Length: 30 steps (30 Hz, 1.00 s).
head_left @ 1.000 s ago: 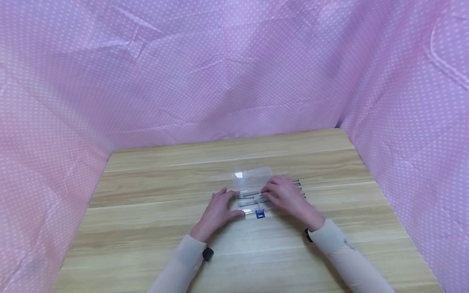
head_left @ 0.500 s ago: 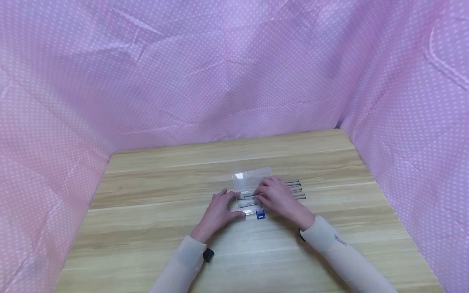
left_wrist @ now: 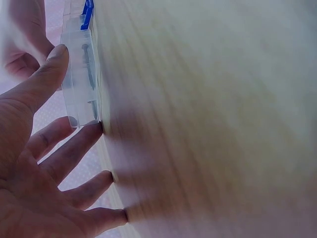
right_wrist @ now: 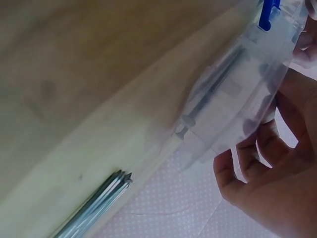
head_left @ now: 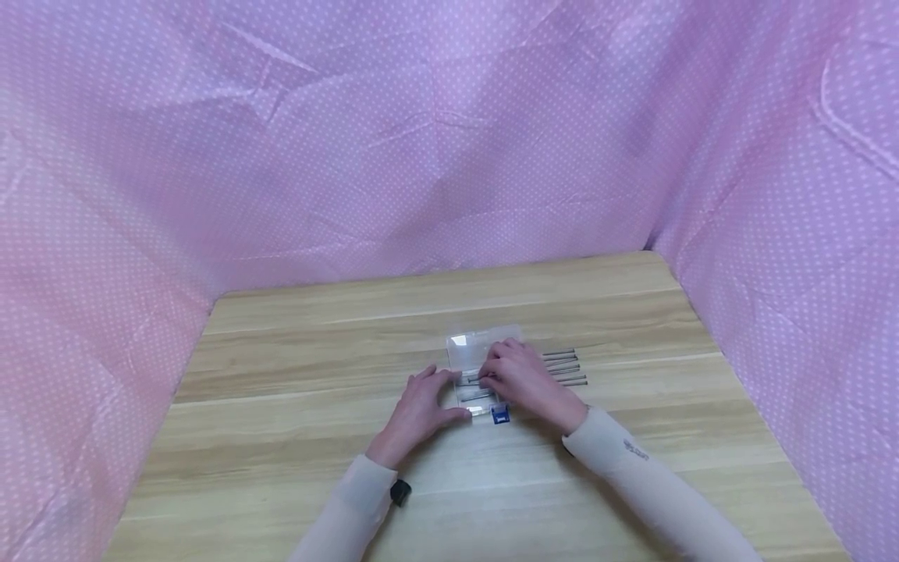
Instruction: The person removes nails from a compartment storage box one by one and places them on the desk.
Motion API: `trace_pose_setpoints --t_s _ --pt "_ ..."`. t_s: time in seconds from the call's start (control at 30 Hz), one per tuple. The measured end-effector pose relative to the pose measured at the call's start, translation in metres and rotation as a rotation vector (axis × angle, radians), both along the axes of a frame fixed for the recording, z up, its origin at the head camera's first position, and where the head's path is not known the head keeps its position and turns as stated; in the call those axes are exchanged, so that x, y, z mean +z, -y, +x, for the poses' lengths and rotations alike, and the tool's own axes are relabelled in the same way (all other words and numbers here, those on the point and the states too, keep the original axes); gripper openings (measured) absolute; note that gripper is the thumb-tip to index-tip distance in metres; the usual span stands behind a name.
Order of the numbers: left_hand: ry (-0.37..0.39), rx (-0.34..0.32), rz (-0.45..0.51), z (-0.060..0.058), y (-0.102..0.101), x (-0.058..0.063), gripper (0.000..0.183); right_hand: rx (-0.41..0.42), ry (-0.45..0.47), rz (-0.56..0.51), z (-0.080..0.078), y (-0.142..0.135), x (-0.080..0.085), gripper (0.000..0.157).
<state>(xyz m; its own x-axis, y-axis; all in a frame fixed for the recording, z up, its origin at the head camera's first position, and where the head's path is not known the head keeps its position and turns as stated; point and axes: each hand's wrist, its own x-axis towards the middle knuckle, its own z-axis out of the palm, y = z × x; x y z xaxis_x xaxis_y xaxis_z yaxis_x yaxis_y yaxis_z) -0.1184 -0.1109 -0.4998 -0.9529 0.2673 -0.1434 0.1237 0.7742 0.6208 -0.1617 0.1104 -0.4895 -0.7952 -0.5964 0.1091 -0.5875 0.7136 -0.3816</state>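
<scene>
A clear plastic box lies on the wooden table, its lid laid back on the far side and a blue latch at its front. Several nails lie inside. My left hand grips the left end, thumb on the front wall and a finger round the far side. Above the box, my right hand has its fingers bent down into it, fingertips together at a nail. The palm hides the box's right part and most of what the fingertips pinch.
To the right of the box, several long nails lie side by side on the table, partly behind the right hand. A pink dotted cloth hangs beyond the table's far edge and at both sides.
My right hand has moved left over the box, covering more of the nails inside and uncovering those on the table. The left hand and box keep their place.
</scene>
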Motion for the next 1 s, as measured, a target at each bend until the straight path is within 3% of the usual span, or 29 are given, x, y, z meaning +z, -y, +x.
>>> trace_pose_setpoints --t_s 0.67,1.0 --pt "-0.007 -0.001 0.002 -0.001 0.000 -0.002 0.064 0.103 0.082 0.086 -0.014 0.006 0.005 0.013" --pt "-0.012 -0.008 0.005 -0.002 0.001 0.000 0.064 0.191 0.024 0.112 -0.022 -0.001 0.006 0.008"
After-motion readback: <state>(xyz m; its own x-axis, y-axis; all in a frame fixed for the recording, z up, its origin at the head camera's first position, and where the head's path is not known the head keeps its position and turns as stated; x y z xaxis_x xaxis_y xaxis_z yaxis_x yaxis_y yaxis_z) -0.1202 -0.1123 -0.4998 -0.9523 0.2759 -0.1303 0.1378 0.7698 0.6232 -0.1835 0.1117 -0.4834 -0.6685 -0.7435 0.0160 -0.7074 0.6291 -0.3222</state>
